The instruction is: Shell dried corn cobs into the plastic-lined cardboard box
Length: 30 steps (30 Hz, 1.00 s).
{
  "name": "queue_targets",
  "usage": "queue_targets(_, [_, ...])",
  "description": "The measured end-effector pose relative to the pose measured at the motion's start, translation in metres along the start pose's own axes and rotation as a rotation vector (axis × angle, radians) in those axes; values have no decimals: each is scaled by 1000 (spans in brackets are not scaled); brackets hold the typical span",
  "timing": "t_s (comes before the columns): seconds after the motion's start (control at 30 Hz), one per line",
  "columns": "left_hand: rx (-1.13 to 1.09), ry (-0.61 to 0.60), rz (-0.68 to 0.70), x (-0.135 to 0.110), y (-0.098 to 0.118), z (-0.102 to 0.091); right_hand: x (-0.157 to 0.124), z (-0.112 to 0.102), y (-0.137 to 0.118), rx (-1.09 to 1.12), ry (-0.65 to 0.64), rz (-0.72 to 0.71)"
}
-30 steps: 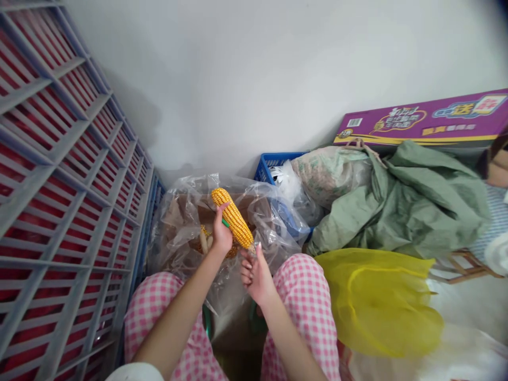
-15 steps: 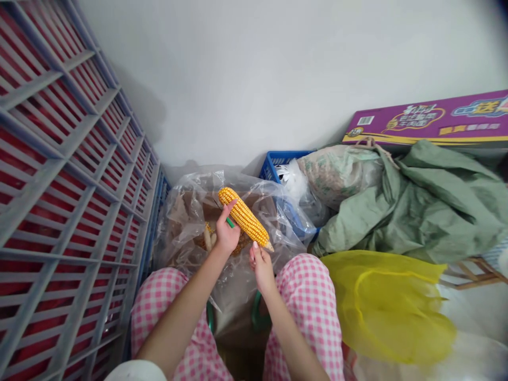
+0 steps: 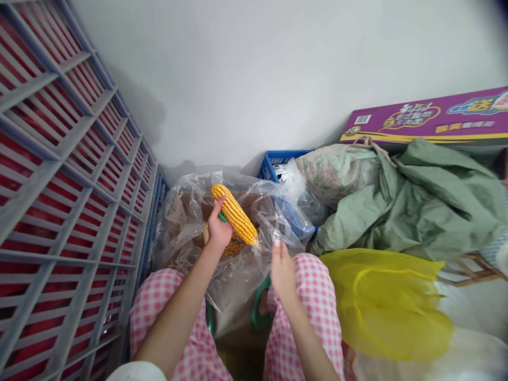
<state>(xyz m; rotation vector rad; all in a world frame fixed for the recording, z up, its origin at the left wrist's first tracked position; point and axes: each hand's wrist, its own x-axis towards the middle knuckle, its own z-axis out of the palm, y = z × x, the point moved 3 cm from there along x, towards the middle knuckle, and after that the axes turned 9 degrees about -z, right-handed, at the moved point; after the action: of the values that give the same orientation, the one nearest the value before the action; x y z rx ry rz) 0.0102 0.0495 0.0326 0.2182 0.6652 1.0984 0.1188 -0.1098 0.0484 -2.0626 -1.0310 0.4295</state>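
A yellow ear of corn (image 3: 237,218) lies slantwise across the fingers of my left hand (image 3: 219,228), its pale tip pointing down to the right. That same hand also keeps a thin tool with a green handle (image 3: 222,217) against the ear; its dark shaft sticks out at the upper left. My right hand (image 3: 283,267) is apart from the corn, near my right knee, with thumb and fingers closed together. Whatever is at its fingertips is too small to make out. Under the ear, loose corn kernels (image 3: 233,248) lie inside a box lined with a clear plastic bag (image 3: 238,267).
At left stands a tall grey slatted crate (image 3: 59,159) with red behind it. Right of the box are a blue basket (image 3: 268,168), a green cloth (image 3: 440,206), a yellow mesh bag (image 3: 397,312) and a purple carton (image 3: 428,119). A white wall (image 3: 246,79) rises behind.
My right hand has drawn away from the corn's tip, down and to the right. My left hand, with the corn and the green-handled tool, has shifted slightly left.
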Motion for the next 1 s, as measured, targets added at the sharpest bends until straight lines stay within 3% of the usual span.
queue_targets(0.13, [21,17,-29,-4,-7,1,19,21,-31,-580,-224,-255])
queue_targets(0.3, [33,118,-115,0,-11,-4,26,27,-28,-709,-359,-408])
queue_targets(0.4, [37,136,-150,1,-14,-4,24,26,-21,-591,-378,-475])
queue_targets(0.5, [58,132,-193,-1,-17,-2,24,29,-11,-267,-405,-421])
queue_targets(0.67, [62,91,-296,-2,-20,1,19,24,7,501,-421,-61])
queue_targets(0.77, [80,62,-290,2,-18,0,15,5,15,848,-270,138])
queue_targets(0.87, [101,62,-245,5,-15,-1,19,-18,25,879,-51,233])
queue_targets(0.93, [109,69,-233,4,-14,-2,26,-23,28,701,-22,219])
queue_targets(1.0, [121,62,-234,2,-16,0,34,-19,22,451,-70,142])
